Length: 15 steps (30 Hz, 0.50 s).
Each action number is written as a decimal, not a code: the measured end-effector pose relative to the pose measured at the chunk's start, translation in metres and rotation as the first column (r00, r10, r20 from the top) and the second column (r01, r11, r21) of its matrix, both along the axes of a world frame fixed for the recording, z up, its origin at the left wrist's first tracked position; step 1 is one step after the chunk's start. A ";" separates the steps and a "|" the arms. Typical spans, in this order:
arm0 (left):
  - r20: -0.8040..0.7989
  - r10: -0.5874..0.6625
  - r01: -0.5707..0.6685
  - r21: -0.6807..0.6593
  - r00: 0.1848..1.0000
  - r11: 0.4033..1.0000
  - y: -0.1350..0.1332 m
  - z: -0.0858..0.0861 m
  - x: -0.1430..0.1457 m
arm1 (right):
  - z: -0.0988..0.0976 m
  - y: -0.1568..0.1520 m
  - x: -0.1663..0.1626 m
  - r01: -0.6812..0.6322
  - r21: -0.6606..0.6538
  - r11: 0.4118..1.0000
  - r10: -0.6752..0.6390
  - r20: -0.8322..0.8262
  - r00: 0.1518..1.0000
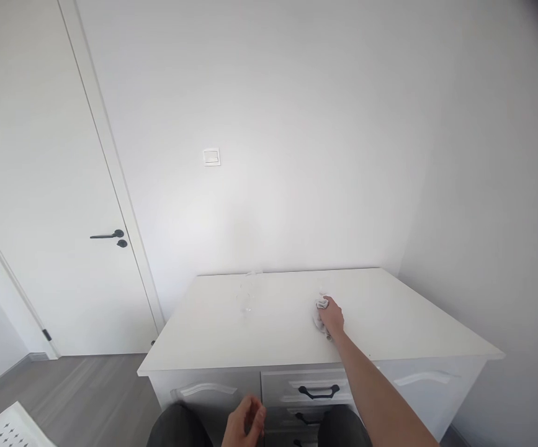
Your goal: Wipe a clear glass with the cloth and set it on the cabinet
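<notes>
White cloth (pixel 321 308) sits bunched under the right hand (pixel 332 318), fingers closed on it and pressing it flat to the dresser top (pixel 273 329), right of a clear glass (pixel 249 293). Left hand (pixel 245 423) hangs loosely curled, holding nothing, below the dresser's front edge.

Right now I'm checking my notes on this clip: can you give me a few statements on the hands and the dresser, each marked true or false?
1. The right hand presses a small white cloth on the dresser top. True.
2. The left hand grips a drawer handle. False: it hangs free below the dresser's edge.
3. The door has a dark lever handle. True.
4. The light switch is on the door. False: it is on the wall.
</notes>
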State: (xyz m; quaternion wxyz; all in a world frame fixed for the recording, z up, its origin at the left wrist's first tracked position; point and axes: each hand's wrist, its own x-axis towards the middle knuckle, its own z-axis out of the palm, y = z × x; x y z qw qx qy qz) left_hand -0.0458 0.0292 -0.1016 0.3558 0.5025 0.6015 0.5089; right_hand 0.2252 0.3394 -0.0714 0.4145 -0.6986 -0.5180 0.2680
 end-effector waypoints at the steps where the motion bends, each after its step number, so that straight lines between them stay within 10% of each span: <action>1: 0.013 -0.023 0.023 -0.012 1.000 1.000 0.008 0.003 -0.005 | -0.002 -0.005 0.001 -0.004 0.017 1.000 0.004 -0.014 1.000; 8: 0.136 0.171 -0.186 0.113 0.976 0.976 0.107 0.048 -0.048 | -0.010 -0.044 0.005 -0.103 0.145 0.984 0.127 -0.168 0.978; 15: 0.362 0.137 -0.154 0.019 0.922 0.988 0.169 0.049 -0.068 | -0.007 -0.052 0.001 -0.179 0.219 0.959 0.242 -0.305 0.921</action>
